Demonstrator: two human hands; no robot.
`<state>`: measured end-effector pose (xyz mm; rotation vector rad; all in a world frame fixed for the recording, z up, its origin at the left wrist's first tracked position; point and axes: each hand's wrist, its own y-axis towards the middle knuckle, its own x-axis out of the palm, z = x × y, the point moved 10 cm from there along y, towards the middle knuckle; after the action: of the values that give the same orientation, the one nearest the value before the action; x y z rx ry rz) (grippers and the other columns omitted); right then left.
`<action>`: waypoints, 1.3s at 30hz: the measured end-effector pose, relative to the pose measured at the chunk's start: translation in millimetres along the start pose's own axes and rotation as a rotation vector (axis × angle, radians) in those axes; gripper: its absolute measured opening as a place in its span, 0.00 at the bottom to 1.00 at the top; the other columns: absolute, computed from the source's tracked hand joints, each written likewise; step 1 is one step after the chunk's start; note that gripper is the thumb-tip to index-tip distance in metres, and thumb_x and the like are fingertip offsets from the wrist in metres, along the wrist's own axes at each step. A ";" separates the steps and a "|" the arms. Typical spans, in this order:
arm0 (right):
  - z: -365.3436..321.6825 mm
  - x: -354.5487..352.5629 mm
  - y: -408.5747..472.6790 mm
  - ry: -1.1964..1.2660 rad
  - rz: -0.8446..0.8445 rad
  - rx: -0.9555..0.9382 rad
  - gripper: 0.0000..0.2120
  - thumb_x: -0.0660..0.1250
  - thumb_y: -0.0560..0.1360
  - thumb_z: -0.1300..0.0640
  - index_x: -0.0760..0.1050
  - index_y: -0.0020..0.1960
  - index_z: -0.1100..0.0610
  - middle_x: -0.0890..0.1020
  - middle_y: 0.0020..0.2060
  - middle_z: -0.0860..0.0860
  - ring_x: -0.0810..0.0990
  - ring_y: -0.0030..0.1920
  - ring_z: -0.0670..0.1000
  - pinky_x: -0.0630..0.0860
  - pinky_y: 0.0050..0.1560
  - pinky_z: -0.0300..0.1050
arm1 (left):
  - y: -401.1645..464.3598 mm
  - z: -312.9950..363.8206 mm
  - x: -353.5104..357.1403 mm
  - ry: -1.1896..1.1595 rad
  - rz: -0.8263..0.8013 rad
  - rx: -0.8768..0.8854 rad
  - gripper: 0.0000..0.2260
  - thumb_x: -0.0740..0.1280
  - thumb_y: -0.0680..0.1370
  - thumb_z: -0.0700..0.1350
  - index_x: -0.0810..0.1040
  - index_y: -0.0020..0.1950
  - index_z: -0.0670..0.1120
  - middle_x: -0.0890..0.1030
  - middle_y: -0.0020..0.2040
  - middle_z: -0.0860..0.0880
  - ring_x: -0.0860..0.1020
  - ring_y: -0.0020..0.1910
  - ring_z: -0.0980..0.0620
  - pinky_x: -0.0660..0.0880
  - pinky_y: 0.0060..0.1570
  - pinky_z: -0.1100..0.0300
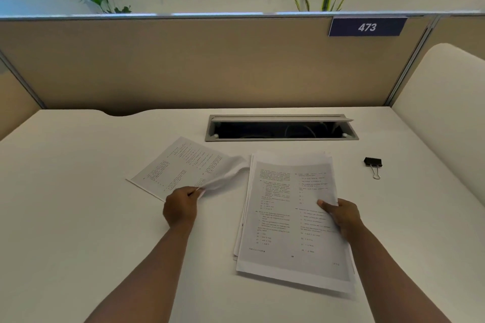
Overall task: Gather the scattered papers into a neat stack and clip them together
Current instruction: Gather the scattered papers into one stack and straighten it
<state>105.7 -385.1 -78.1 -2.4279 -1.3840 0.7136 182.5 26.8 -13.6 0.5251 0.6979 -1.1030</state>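
So the rough stack of white printed paper sheets lies flat on the white tabletop, edges still fanned out and not squared up. The right hand has it by the right edge, thumb on top of the top page, the other fingers hidden under or behind the sheets. Off to the left of that, the left hand pinches the near corner of a loose white printed sheet, fingers closed on it, and that corner curls up off the tabletop while the rest lies flat at an angle. The curled edge almost reaches the stack's top left corner. The small black binder clip with silver wire handles sits well off to the right of the right hand's fingers and further back, untouched. Behind both hands there's a grey open cable slot set in the tabletop, then a beige divider panel.
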 end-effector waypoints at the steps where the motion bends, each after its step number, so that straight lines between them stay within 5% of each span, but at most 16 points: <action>1: 0.3 0.0 -0.8 -0.002 0.003 -0.001 0.17 0.73 0.69 0.59 0.77 0.53 0.67 0.81 0.44 0.60 0.81 0.48 0.63 0.77 0.57 0.59 | 2.2 0.4 -9.3 -0.077 0.039 -0.011 0.13 0.67 0.76 0.47 0.83 0.54 0.41 0.84 0.54 0.40 0.80 0.53 0.39 0.73 0.46 0.57; 4: 2.4 1.1 -3.3 -0.004 0.014 -0.001 0.17 0.73 0.69 0.58 0.78 0.53 0.67 0.81 0.46 0.60 0.81 0.50 0.64 0.76 0.58 0.60 | 8.2 9.7 -31.0 -0.298 0.121 0.018 0.14 0.69 0.75 0.46 0.82 0.55 0.38 0.82 0.58 0.40 0.78 0.59 0.41 0.74 0.52 0.59; 6: 4.0 3.0 -5.7 -0.004 0.010 -0.004 0.17 0.73 0.69 0.57 0.78 0.54 0.66 0.81 0.46 0.60 0.81 0.50 0.63 0.76 0.58 0.60 | 8.7 27.3 -33.3 -0.423 0.081 0.094 0.13 0.70 0.74 0.42 0.82 0.54 0.35 0.83 0.54 0.38 0.81 0.54 0.45 0.75 0.47 0.68; 9: 9.0 5.6 -8.1 0.002 -0.001 0.001 0.17 0.73 0.69 0.57 0.78 0.54 0.65 0.82 0.46 0.59 0.82 0.50 0.63 0.77 0.57 0.59 | -5.3 56.6 -17.0 -0.561 -0.092 0.176 0.12 0.71 0.72 0.35 0.80 0.53 0.31 0.82 0.52 0.35 0.82 0.46 0.57 0.72 0.41 0.81; 14: 10.1 8.3 -12.0 -0.013 -0.008 -0.025 0.11 0.73 0.70 0.57 0.79 0.49 0.62 0.81 0.44 0.59 0.81 0.47 0.60 0.78 0.56 0.57 | -57.3 71.7 46.0 -0.503 -0.509 0.252 0.11 0.71 0.70 0.33 0.81 0.52 0.33 0.81 0.55 0.35 0.77 0.60 0.48 0.71 0.46 0.82; 16: 8.4 8.2 -13.2 -0.059 -0.020 -0.050 0.02 0.70 0.71 0.62 0.78 0.41 0.61 0.81 0.44 0.61 0.79 0.44 0.58 0.76 0.54 0.55 | -76.2 69.2 68.6 -0.429 -0.657 0.312 0.09 0.72 0.70 0.35 0.83 0.49 0.37 0.82 0.55 0.39 0.74 0.65 0.49 0.68 0.51 0.83; 19: 12.5 8.3 -10.1 -0.084 -0.056 -0.045 0.10 0.66 0.72 0.68 0.75 0.33 0.60 0.80 0.43 0.62 0.76 0.38 0.54 0.73 0.46 0.48 | -95.7 64.1 89.8 -0.339 -0.801 0.391 0.11 0.74 0.69 0.37 0.83 0.42 0.55 0.80 0.55 0.54 0.69 0.70 0.51 0.62 0.57 0.84; 22: 10.3 7.3 -10.5 -0.037 -0.072 -0.022 0.09 0.66 0.75 0.59 0.78 0.46 0.67 0.79 0.45 0.61 0.77 0.44 0.56 0.71 0.47 0.47 | -100.9 59.7 100.2 -0.234 -0.867 0.450 0.21 0.74 0.69 0.42 0.79 0.32 0.71 0.75 0.55 0.65 0.61 0.72 0.57 0.56 0.70 0.71; 25: 13.1 15.0 -16.8 0.281 -0.181 0.119 0.24 0.58 0.77 0.43 0.76 0.55 0.63 0.81 0.45 0.58 0.79 0.44 0.58 0.80 0.41 0.47 | -108.0 60.0 101.2 -0.107 -0.952 0.475 0.16 0.75 0.67 0.49 0.78 0.32 0.73 0.73 0.66 0.59 0.55 0.72 0.62 0.50 0.74 0.61; 27: 12.0 20.9 -23.7 0.311 -0.273 0.162 0.23 0.61 0.75 0.41 0.77 0.52 0.62 0.83 0.42 0.57 0.81 0.41 0.58 0.80 0.31 0.44 | -108.4 62.6 96.1 -0.123 -0.976 0.440 0.11 0.74 0.60 0.63 0.79 0.40 0.70 0.69 0.70 0.59 0.53 0.71 0.64 0.49 0.74 0.58; 29: 7.6 23.4 -26.9 0.188 -0.294 0.093 0.17 0.70 0.72 0.53 0.77 0.55 0.65 0.83 0.42 0.58 0.82 0.40 0.57 0.80 0.30 0.43 | -86.8 55.9 85.0 -0.268 -0.784 0.286 0.28 0.69 0.57 0.72 0.77 0.54 0.63 0.67 0.69 0.59 0.56 0.72 0.61 0.52 0.73 0.56; 32: 3.7 25.3 -24.7 0.053 -0.233 -0.048 0.12 0.68 0.72 0.65 0.76 0.55 0.65 0.82 0.49 0.61 0.81 0.40 0.55 0.79 0.38 0.46 | -58.8 35.2 61.5 -0.398 -0.407 0.002 0.28 0.68 0.73 0.54 0.68 0.70 0.47 0.67 0.72 0.46 0.65 0.72 0.48 0.63 0.71 0.52; 36: -6.8 35.6 -37.8 0.109 -0.306 -0.169 0.10 0.66 0.75 0.62 0.75 0.55 0.60 0.83 0.49 0.57 0.83 0.42 0.52 0.80 0.37 0.41 | -58.6 23.4 65.5 -0.661 -0.447 -0.248 0.34 0.68 0.75 0.47 0.54 0.76 0.44 0.70 0.71 0.43 0.72 0.66 0.42 0.70 0.65 0.48; 39: -19.2 38.5 -49.2 0.216 -0.368 -0.215 0.11 0.64 0.75 0.61 0.75 0.57 0.58 0.83 0.49 0.53 0.84 0.45 0.53 0.81 0.39 0.42 | -58.1 35.9 65.0 -0.970 -0.631 -0.293 0.44 0.78 0.61 0.57 0.65 0.72 0.45 0.78 0.64 0.45 0.78 0.59 0.44 0.75 0.60 0.49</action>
<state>96.4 -326.5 -50.8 -2.2191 -1.8196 0.2186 155.5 -59.7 -39.5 -0.5258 0.1329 -1.6108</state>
